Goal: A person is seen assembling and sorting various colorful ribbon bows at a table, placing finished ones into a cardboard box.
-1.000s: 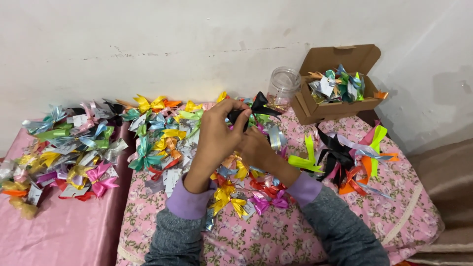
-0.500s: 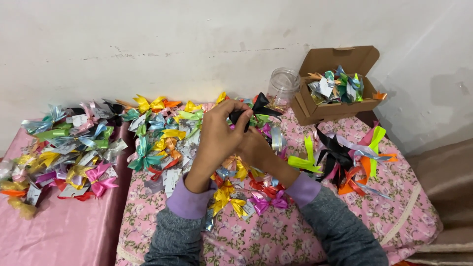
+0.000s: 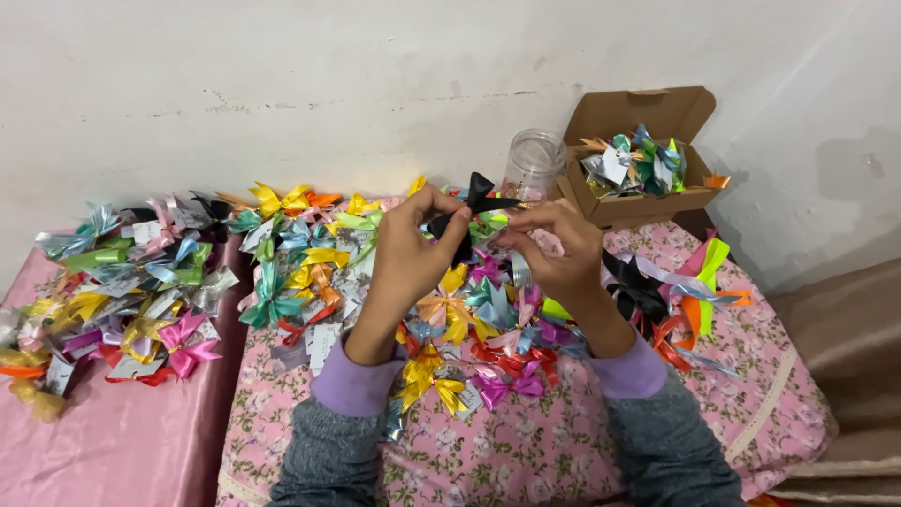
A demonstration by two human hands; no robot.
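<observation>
While many shiny bows [image 3: 141,291] lie on the pink surface [image 3: 122,441], the left hand [image 3: 413,246] and right hand [image 3: 554,249] both pinch one black bow [image 3: 469,208] up high. More finished bows fill the brown box [image 3: 648,150]. Loose ribbons [image 3: 685,282] wait nearby.

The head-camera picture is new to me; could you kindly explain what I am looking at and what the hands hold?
No machine here: a person wears a camera on the head, so you look down along their grey sleeves at their own two hands. The left hand and the right hand are raised together, pinching a black ribbon bow between the fingers. Below lies a cushion with a pink flowered cover, strewn with small ribbon bows of many colours. More bows lie on a pink satin cloth to the left. Against the white wall stand a clear jar and an open cardboard box filled with bows.
</observation>
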